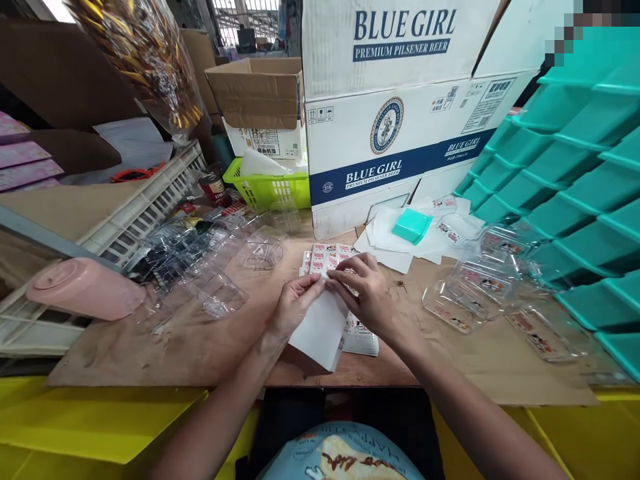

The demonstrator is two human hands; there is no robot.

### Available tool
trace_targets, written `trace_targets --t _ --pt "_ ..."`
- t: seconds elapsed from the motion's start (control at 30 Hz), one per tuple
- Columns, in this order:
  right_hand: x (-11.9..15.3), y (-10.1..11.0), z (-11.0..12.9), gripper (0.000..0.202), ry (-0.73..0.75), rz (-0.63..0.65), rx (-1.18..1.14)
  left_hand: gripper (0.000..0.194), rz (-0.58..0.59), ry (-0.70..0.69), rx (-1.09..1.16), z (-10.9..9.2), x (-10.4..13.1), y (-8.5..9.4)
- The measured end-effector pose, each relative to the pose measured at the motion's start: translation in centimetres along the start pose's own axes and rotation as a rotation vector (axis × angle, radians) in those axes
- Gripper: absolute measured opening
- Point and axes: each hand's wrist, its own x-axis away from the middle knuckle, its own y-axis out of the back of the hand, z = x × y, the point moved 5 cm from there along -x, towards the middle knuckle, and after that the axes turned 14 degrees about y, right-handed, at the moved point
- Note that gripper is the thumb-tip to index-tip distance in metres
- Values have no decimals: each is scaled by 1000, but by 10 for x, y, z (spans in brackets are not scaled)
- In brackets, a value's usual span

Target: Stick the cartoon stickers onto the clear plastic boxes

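Near the table's front, my left hand [299, 301] pinches the upper left edge of a white sheet [320, 330], its thumb and fingers pressed together. My right hand [367, 290] is closed at the sheet's top right corner, its fingertips meeting those of the left. The sheet hangs tilted between both hands. Beneath and behind it lie stacked sticker sheets [361, 340] with red and cartoon prints, partly hidden by the sheet and my right hand.
Clear plastic lids [485, 280] with stickers lie at the right, beside stacked teal trays [580, 220]. Clear empty boxes [220, 290] and a pink container [85, 288] are at the left. Large white cartons [390, 160] stand behind, near a green basket [270, 190].
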Motion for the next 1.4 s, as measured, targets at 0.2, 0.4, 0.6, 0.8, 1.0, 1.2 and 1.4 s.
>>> trace_targets --t 0.2,0.4,0.6,0.8,1.0,1.2,1.4 --pt "3 -7 -1 18 -111 -76 -208 20 -70 -229 -191 -6 3 2" --pt "19 -9 -44 26 -604 -413 -561 21 -75 -195 -210 1 0 2" --pt "33 33 -77 25 -591 -712 -285 35 -346 -335 -542 -12 -13 18" --pt "19 21 -8 13 -100 -311 69 41 115 -226 -314 -11 -8 -42" --pt "28 34 -11 26 -320 -271 -257 50 102 -152 -14 -4 -2 -25" --pt "42 3 -25 26 -789 -286 -884 60 66 -393 -255 -8 21 -36" --pt "59 33 -30 14 -674 -600 -645 66 -738 -738 -902 -37 99 30"
